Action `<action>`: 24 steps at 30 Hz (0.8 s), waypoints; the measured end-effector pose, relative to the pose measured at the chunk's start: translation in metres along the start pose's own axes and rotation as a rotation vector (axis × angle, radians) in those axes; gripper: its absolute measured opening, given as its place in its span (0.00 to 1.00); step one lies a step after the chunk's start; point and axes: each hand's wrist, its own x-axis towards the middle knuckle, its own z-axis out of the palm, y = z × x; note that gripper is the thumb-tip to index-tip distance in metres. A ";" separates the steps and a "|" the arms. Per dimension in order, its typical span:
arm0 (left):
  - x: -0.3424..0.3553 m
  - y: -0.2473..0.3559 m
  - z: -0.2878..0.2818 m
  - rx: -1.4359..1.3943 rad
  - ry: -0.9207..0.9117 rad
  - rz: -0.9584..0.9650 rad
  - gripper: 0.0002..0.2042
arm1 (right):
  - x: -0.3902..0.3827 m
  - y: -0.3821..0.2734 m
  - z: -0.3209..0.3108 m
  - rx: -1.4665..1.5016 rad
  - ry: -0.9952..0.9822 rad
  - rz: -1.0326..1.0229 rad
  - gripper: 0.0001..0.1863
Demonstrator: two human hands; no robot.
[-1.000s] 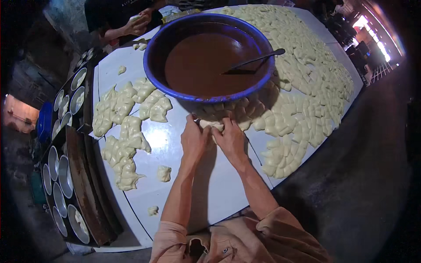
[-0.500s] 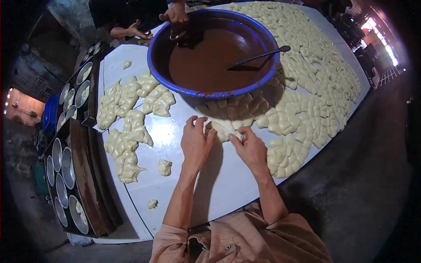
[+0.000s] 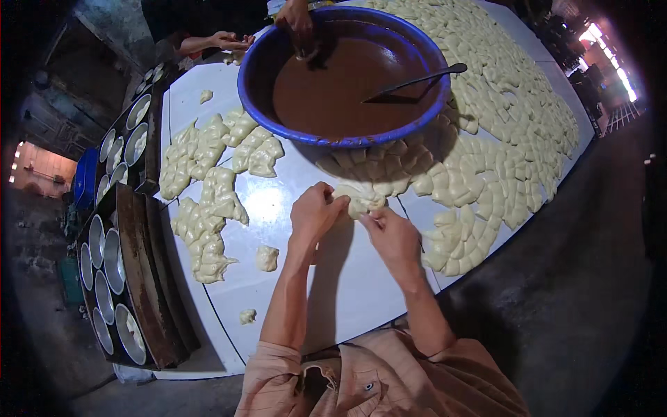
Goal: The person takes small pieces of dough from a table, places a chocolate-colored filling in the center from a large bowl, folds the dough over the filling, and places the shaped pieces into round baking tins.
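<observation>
Two bare hands met over one pale dough piece (image 3: pixel 359 199) on the white table (image 3: pixel 347 292), just in front of the blue basin (image 3: pixel 264 62) of brown filling: the left hand (image 3: pixel 314 214) curled its fingers onto the piece's left edge, and the right hand (image 3: pixel 393 236) pinched its lower right edge. More flat dough pieces (image 3: pixel 500 160) lay spread to the right and clumped dough (image 3: pixel 205 201) to the left, beside round metal moulds (image 3: pixel 104 278). Another person's hand (image 3: pixel 297 15) reached into the basin's far side, where a spoon (image 3: pixel 417 80) leaned.

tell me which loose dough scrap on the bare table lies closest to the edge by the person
The small dough scrap, alone left of the left forearm; the bigger lump sits farther in toward the bowl.
</observation>
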 end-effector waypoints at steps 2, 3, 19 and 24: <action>-0.002 0.001 0.001 0.031 0.009 0.005 0.19 | 0.005 -0.020 0.016 -0.039 0.021 -0.030 0.18; -0.001 -0.003 0.004 0.033 0.007 0.002 0.19 | 0.008 -0.022 0.021 -0.037 0.019 -0.039 0.17; -0.104 -0.006 0.036 -1.080 -0.220 -0.287 0.14 | -0.032 0.043 -0.032 0.364 -0.225 0.225 0.20; -0.082 0.023 0.013 -0.676 -0.152 -0.112 0.17 | -0.033 0.033 -0.022 0.006 -0.168 -0.211 0.21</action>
